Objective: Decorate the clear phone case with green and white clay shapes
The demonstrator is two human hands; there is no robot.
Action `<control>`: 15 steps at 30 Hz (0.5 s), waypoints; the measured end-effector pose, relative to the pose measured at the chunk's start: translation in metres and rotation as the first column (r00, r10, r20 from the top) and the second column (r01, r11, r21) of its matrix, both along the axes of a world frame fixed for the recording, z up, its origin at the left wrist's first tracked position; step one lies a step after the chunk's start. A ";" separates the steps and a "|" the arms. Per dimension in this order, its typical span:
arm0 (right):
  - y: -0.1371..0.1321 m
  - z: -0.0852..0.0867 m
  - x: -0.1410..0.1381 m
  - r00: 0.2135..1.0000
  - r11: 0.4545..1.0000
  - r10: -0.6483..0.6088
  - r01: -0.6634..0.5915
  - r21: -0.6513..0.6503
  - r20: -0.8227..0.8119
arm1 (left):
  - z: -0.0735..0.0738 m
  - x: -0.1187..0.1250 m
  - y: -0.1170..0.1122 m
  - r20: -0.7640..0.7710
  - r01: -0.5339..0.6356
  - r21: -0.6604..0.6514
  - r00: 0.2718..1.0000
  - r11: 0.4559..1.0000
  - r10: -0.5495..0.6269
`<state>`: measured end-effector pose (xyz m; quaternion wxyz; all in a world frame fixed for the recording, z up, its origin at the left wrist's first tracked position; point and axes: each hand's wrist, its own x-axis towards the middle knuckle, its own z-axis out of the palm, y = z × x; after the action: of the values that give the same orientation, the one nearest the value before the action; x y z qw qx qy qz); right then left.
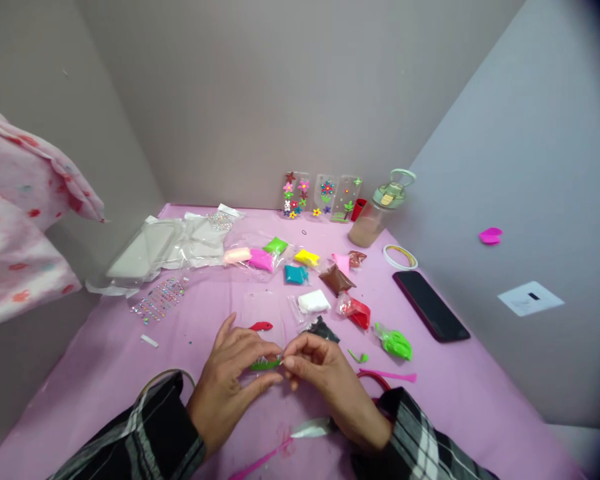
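Note:
A clear phone case point(265, 303) lies on the table in front of me, with a red clay shape point(261, 326) like a small fish on it. Nearer to me is a green clay strip point(265, 365) with thin white marks. My left hand point(237, 373) curves around this strip, thumb and forefinger apart on either side; whether it touches the case is hidden. At the strip's right end, my right hand point(313, 367) is closed in a pinch. A tiny pale tip shows at its fingertips, too small to name.
Several packets of coloured clay, such as the white packet point(314, 301), lie beyond my hands. Decorated phone cases point(327, 197) lean on the back wall by a bottle point(375, 213). A phone point(430, 305) lies right. Pink tools point(387, 375) and red-handled scissors point(313, 428) are near my right hand.

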<state>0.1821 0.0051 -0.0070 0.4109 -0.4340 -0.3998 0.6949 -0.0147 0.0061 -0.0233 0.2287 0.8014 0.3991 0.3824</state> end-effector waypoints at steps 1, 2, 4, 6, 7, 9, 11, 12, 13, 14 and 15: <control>0.000 -0.001 0.000 1.000 1.000 -0.001 0.001 0.000 -0.005 | -0.001 0.003 -0.002 0.006 -0.005 0.009 1.000 1.000 0.005; -0.001 -0.001 -0.001 1.000 1.000 0.000 0.000 -0.001 -0.011 | -0.001 0.005 -0.003 0.011 -0.011 0.021 1.000 1.000 0.011; -0.001 -0.003 -0.002 1.000 1.000 0.005 -0.006 -0.006 -0.021 | 0.000 0.007 -0.003 0.019 -0.024 0.051 1.000 0.998 0.023; -0.002 -0.005 -0.002 1.000 1.000 0.009 -0.009 -0.007 -0.025 | 0.002 0.007 -0.003 0.025 -0.031 0.081 0.999 0.996 0.029; -0.003 -0.006 -0.003 1.000 1.000 0.011 -0.011 -0.007 -0.025 | 0.003 0.006 -0.003 0.026 -0.030 0.090 0.999 0.995 0.028; -0.003 -0.006 -0.003 1.000 1.000 0.015 -0.015 -0.007 -0.025 | 0.005 0.005 -0.003 0.029 -0.021 0.085 0.999 0.996 0.019; -0.003 -0.006 -0.003 1.000 1.000 0.019 -0.019 -0.005 -0.025 | 0.007 0.005 -0.003 0.034 -0.008 0.055 0.999 0.998 0.006; -0.003 -0.005 -0.003 1.000 1.000 0.019 -0.020 -0.003 -0.025 | 0.008 0.005 -0.003 0.040 -0.002 0.033 0.999 0.999 0.001; -0.003 -0.004 -0.002 1.000 1.000 0.017 -0.017 0.001 -0.024 | 0.009 0.005 -0.003 0.049 0.001 0.009 0.999 1.000 -0.001; -0.003 -0.004 -0.002 1.000 1.000 0.011 -0.011 0.005 -0.023 | 0.010 0.004 -0.002 0.062 -0.004 -0.018 0.998 1.000 0.005; -0.002 -0.003 -0.001 1.000 1.000 -0.001 0.002 0.011 -0.020 | 0.010 0.004 -0.001 0.078 -0.014 -0.047 0.997 0.999 0.018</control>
<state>0.1811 0.0031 -0.0097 0.4178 -0.4250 -0.3991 0.6968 -0.0111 0.0051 -0.0131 0.2597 0.7770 0.4049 0.4061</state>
